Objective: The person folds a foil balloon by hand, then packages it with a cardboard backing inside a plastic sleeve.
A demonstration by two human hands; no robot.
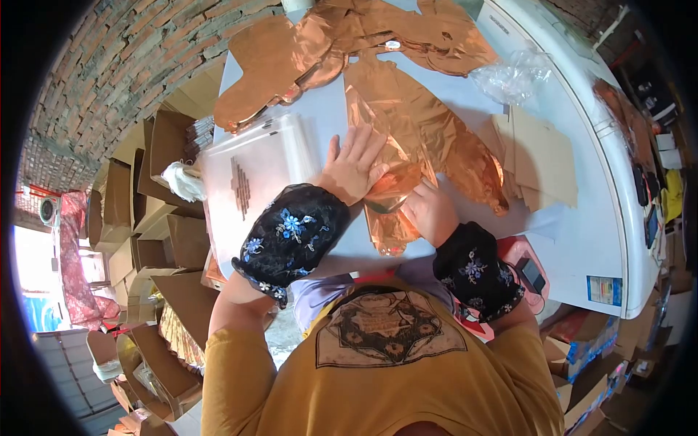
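A shiny copper-coloured foil balloon [436, 120], flat and partly folded, lies on the white tabletop in front of me. My left hand [354, 166] rests palm down at its left edge, fingers spread. Beside it, my right hand [430, 212] has its fingers closed on the near folded part of the foil; the fingertips are partly hidden. More flat copper foil balloons [280, 58] are spread in a pile at the far side. To the left of my left hand is a stack of clear plastic bags [280, 156] with dark printed marks.
Cardboard sheets [542, 160] lie to the right, with crumpled clear plastic [512, 76] behind them. A white appliance [618, 196] borders the right side. Near my right sleeve sits a pink container [520, 254] with a dark device. Open cardboard boxes [171, 243] crowd the left, below a brick wall [138, 73].
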